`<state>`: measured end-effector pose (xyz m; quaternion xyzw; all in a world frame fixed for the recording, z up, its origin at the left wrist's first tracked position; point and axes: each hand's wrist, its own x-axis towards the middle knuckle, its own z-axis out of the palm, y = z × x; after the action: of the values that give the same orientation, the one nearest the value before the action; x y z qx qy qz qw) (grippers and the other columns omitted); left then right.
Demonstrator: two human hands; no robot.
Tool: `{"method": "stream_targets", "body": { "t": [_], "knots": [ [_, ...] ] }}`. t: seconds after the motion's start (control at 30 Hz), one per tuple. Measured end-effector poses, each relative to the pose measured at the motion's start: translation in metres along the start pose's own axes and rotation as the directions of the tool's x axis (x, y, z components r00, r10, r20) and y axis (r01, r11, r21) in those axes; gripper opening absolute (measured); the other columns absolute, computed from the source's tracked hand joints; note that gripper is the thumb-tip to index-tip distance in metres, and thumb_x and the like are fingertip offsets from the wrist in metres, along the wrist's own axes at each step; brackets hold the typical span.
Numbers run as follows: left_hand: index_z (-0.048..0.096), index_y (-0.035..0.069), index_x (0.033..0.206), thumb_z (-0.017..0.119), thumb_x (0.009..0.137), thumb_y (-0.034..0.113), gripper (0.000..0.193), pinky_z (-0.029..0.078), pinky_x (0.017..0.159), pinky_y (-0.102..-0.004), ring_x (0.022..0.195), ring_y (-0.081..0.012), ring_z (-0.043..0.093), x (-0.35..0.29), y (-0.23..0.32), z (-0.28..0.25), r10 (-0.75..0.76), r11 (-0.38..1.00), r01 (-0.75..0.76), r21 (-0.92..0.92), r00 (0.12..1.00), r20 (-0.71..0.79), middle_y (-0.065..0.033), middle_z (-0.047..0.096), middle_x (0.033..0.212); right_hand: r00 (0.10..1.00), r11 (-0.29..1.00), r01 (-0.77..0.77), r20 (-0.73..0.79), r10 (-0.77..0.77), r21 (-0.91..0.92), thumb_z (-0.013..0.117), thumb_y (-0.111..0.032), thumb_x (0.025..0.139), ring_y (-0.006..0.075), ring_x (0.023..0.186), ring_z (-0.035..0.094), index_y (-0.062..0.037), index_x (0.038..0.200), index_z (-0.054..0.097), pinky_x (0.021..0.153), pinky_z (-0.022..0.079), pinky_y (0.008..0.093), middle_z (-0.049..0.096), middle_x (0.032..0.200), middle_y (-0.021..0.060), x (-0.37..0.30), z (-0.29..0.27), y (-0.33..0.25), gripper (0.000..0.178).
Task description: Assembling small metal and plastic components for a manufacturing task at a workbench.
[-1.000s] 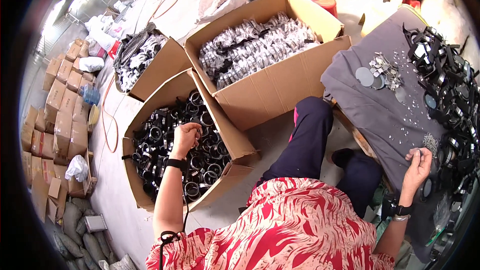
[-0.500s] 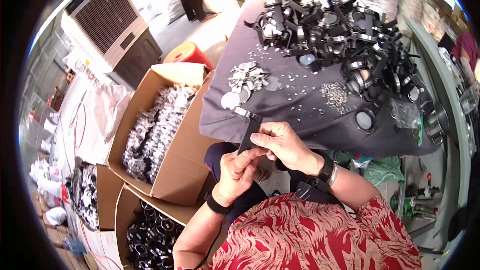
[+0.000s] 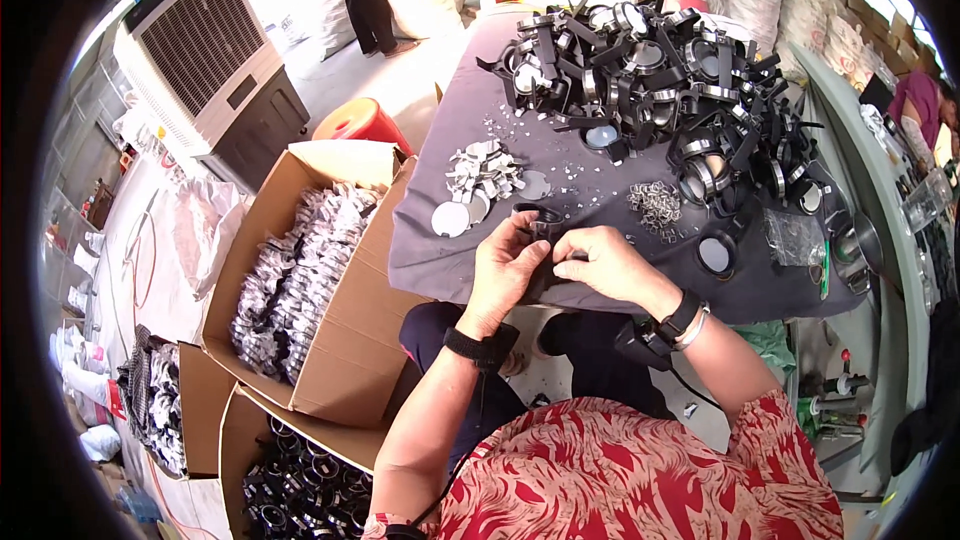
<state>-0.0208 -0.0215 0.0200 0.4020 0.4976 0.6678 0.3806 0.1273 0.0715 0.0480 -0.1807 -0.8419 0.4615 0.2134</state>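
Observation:
In front of me, over the near edge of the table, my left hand [image 3: 508, 268] is closed round a small round watch [image 3: 541, 220] with a black strap. The watch's round case stands up above my fingertips. My right hand [image 3: 610, 266] is just right of it, thumb and fingers pinched on the dark strap; the gripped part is mostly hidden. Beyond my hands lie a pile of pale flat pieces [image 3: 484, 169], some grey-white discs [image 3: 450, 220] and a small heap of metal buckles [image 3: 656, 205]. A large pile of black-strapped watches [image 3: 650, 80] covers the far side.
The table has a grey cloth [image 3: 430, 258]. On my left stand a carton [image 3: 345, 330] of silvery wrapped pieces and a lower carton [image 3: 240, 430] of black rings. An air cooler [image 3: 210, 60] and a red drum [image 3: 365, 122] are farther off. A clear bag [image 3: 795, 238] lies right.
Both hands have moved forward to the table edge. My left hand has shifted from the strap up to the watch's case, and the watch is turned.

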Motion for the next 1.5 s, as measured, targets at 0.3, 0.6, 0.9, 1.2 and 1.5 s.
{"method": "stream_targets", "body": {
  "t": [0.3, 0.6, 0.9, 1.2, 1.5],
  "knots": [
    [0.057, 0.002, 0.111, 0.06, 0.076, -0.007, 0.036, 0.036, 0.059, -0.0162, 0.063, -0.0017, 0.04, 0.002, -0.015, 0.001, 0.108, 0.972, -0.087, 0.22, 0.99, -0.086, 0.0075, 0.047, 0.07, 0.988, 0.88, 0.138, 0.004, -0.153, -0.454, 0.057, 0.002, 0.075, 0.025, 0.083, 0.067, 0.001, 0.098, 0.065, 0.073, 0.051, 0.0339, 0.067, 0.087, 0.0173, 0.149, -0.02, -0.005, 0.024],
    [0.056, 0.002, 0.112, 0.062, 0.075, -0.002, 0.038, 0.033, 0.048, -0.0196, 0.049, -0.0035, 0.037, -0.003, -0.009, 0.002, 0.188, 0.933, -0.154, 0.326, 0.979, -0.074, 0.0032, 0.041, 0.059, 0.961, 0.681, 0.185, 0.274, 0.024, -0.708, 0.047, -0.006, 0.084, 0.0327, 0.103, 0.06, -0.0092, 0.113, 0.062, 0.088, 0.046, 0.04, 0.064, 0.106, 0.0173, 0.234, 0.025, 0.02, 0.033],
    [0.057, 0.002, 0.11, 0.063, 0.075, 0.005, 0.037, 0.039, 0.049, -0.0229, 0.049, -0.0078, 0.044, 0.0, -0.012, -0.004, 0.224, 0.915, -0.183, 0.36, 0.971, -0.078, -0.0037, 0.051, 0.061, 0.917, 0.846, 0.188, 0.398, 0.031, -0.5, 0.051, 0.0, 0.079, 0.0317, 0.093, 0.064, -0.0046, 0.111, 0.061, 0.078, 0.05, 0.037, 0.065, 0.1, 0.0185, 0.198, 0.01, 0.004, 0.034],
    [0.057, 0.002, 0.109, 0.063, 0.074, 0.0, 0.036, 0.035, 0.048, -0.0203, 0.049, -0.005, 0.039, 0.0, -0.011, -0.001, 0.222, 0.916, -0.18, 0.359, 0.972, -0.079, 0.0006, 0.045, 0.057, 0.927, 0.844, 0.366, 0.232, -0.294, -0.393, 0.065, -0.014, 0.076, 0.0313, 0.08, 0.063, -0.0005, 0.098, 0.064, 0.07, 0.049, 0.0381, 0.062, 0.083, 0.0147, 0.161, -0.01, 0.011, 0.026],
    [0.057, 0.002, 0.11, 0.063, 0.076, -0.001, 0.035, 0.033, 0.05, -0.0183, 0.053, -0.0019, 0.037, 0.0, -0.011, 0.003, 0.211, 0.931, -0.177, 0.32, 0.975, -0.076, 0.0043, 0.044, 0.059, 0.925, 0.753, 0.376, 0.183, -0.332, -0.539, 0.059, -0.014, 0.079, 0.0366, 0.082, 0.061, -0.0074, 0.097, 0.063, 0.071, 0.049, 0.0431, 0.061, 0.085, 0.0158, 0.167, -0.008, 0.024, 0.02]
  ]
}}
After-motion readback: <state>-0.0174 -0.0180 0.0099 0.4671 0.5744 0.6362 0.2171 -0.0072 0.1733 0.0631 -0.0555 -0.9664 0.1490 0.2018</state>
